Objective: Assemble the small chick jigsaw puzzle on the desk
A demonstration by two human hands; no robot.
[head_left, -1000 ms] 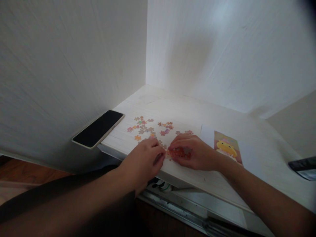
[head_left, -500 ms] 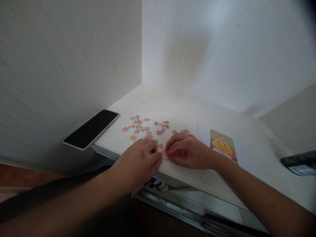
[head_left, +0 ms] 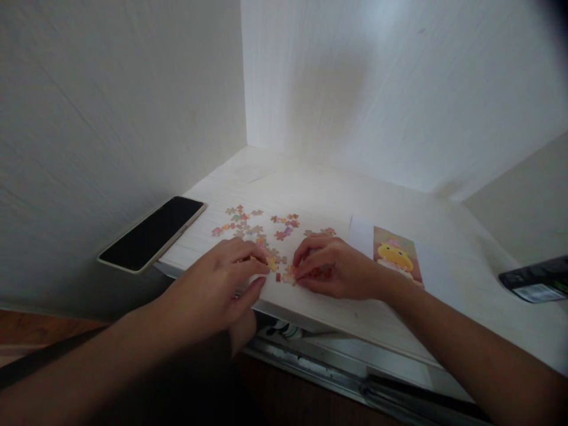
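My right hand (head_left: 335, 267) pinches pale pink puzzle pieces (head_left: 289, 275) near the table's front edge, thumb and fingertips together at their right side. Beneath its palm lie red puzzle pieces (head_left: 323, 272), partly hidden. My left hand (head_left: 231, 275) hovers at the near left of the pile, thumb and forefinger apart, with nothing visible between them. By its fingertips are a yellow puzzle piece (head_left: 272, 264) and a small dark red piece (head_left: 278, 277). Further back, loose puzzle pieces (head_left: 242, 218) in brown, pink and orange lie scattered, with another cluster (head_left: 286, 225) to their right.
A phone (head_left: 153, 234) with a dark screen lies at the table's left edge. On the right is a white sheet with a printed picture of a yellow character (head_left: 394, 255). A dark bottle (head_left: 535, 280) lies at far right. Below the white tabletop (head_left: 302, 177) an open drawer (head_left: 310, 364) shows.
My left hand has drawn back to the left, away from the pieces it was touching, and its fingers have parted. My right hand stays at the pink pieces. The view has shifted slightly.
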